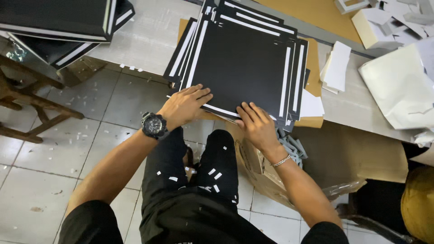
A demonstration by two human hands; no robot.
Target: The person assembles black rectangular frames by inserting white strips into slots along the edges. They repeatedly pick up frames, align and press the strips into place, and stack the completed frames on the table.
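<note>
Left hand (185, 105) lay flat, fingers spread, pinning the stack of black sheets (242, 63) at the table edge (149, 49). Right hand (257, 124) curled narrow around the near edge, likely to peel the top sheet; nothing lifted.

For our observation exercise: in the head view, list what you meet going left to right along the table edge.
Left hand → stack of black sheets → right hand → small white cards → crumpled white paper.
</note>
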